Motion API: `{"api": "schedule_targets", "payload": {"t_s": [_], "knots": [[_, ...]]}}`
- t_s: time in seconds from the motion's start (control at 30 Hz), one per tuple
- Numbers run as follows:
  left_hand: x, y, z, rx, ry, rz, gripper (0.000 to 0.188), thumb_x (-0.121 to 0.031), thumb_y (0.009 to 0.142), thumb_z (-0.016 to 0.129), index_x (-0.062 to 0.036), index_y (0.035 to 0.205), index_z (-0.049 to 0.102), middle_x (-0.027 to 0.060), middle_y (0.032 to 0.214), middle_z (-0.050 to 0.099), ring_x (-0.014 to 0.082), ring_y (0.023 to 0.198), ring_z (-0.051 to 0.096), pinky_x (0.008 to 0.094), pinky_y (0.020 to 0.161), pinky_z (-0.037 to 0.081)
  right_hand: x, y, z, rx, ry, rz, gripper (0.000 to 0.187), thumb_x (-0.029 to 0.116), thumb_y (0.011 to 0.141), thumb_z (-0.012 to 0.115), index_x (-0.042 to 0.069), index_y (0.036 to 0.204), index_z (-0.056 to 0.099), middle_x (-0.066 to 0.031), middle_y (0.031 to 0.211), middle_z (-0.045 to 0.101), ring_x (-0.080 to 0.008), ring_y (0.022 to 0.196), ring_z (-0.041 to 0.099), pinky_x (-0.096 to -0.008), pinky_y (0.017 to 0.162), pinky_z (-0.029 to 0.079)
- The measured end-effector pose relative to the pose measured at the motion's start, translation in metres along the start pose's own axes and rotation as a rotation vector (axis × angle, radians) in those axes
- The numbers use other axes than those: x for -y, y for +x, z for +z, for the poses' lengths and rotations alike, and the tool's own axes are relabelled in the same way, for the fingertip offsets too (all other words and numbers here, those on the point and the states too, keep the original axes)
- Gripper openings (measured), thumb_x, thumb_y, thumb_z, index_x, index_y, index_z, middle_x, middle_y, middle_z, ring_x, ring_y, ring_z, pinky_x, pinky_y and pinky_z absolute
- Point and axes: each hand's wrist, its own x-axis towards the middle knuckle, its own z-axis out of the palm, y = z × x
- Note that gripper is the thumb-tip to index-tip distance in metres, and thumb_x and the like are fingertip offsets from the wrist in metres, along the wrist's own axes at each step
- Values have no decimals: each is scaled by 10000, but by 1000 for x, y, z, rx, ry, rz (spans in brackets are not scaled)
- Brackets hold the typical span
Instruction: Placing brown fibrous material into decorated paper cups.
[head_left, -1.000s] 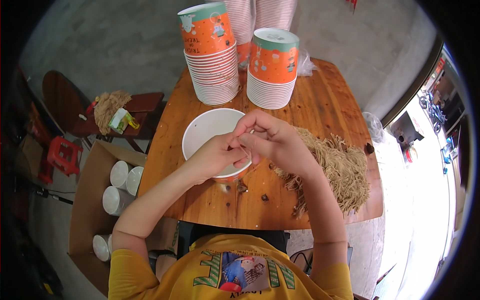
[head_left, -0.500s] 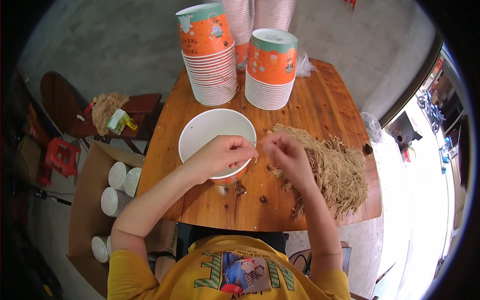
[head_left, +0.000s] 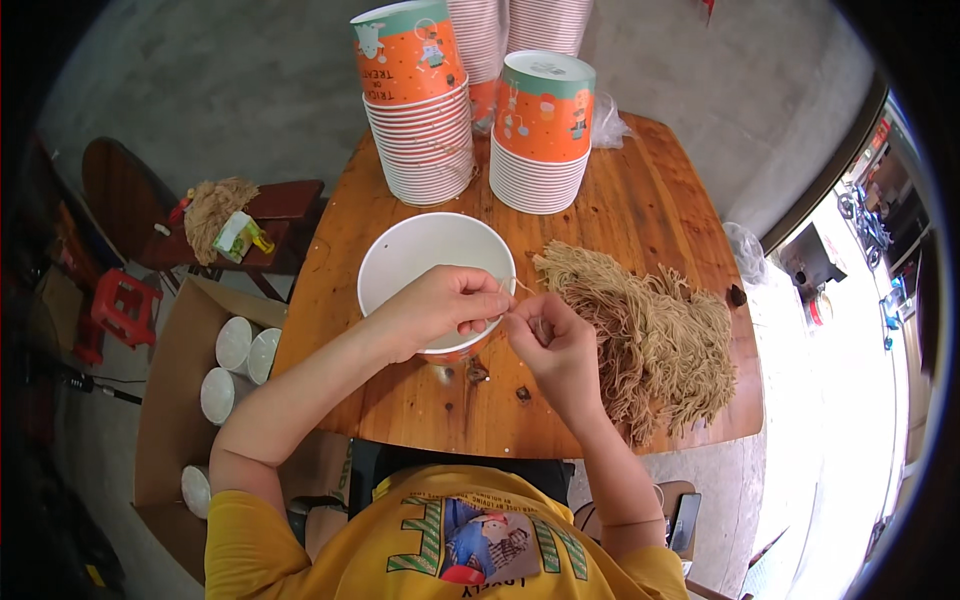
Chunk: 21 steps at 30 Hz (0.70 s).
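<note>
A white-lined paper bucket (head_left: 425, 245), orange outside, stands on the wooden table in front of me. At its right rim my left hand (head_left: 447, 308) pinches a thin light string (head_left: 522, 286), the thumb and forefinger pressed together. My right hand (head_left: 553, 345) is closed just beside it, its fingertips at the same string by the rim. Exactly where the string runs through the bucket is too small to make out. A pile of tan strings (head_left: 655, 340) lies to the right of my right hand.
Two stacks of upturned orange-and-green paper buckets (head_left: 415, 60) (head_left: 543, 120) rise at the back of the table (head_left: 655, 190). To the left, a cardboard box (head_left: 165, 440) holds several buckets. A red stool (head_left: 125, 308) and a bench with more strings (head_left: 215, 205) stand farther left.
My right hand has moved down and slightly left, closer to my left hand. My left hand stays pinched at the bucket's right rim. More of the string pile shows now.
</note>
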Motion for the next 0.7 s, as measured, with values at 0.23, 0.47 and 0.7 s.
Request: {"api": "schedule_targets", "payload": {"t_s": [0.23,0.47,0.7], "knots": [[-3,1,-3,73,-236,-111,119,-91,913,594,-22,1002,631,2,882,592,63,743,543,199,659,452,11,-8,14,-51,-145,-212,115,120,839,721,59,862,625,-79,753,610,-219,575,595,-309,544,495],[-8,-1,0,49,-223,-106,270,14,842,611,-39,1100,550,24,998,546,90,852,558,233,747,481,-7,0,-4,-100,302,68,147,111,928,638,41,1036,565,16,623,535,-47,561,492,-210,516,411],[-2,-2,10,-43,69,87,268,38,833,605,-30,1080,526,32,947,555,105,841,556,247,768,480,-6,13,-20,53,39,-40,224,174,854,728,33,1005,641,-17,736,519,-72,601,438,-252,538,387]]}}
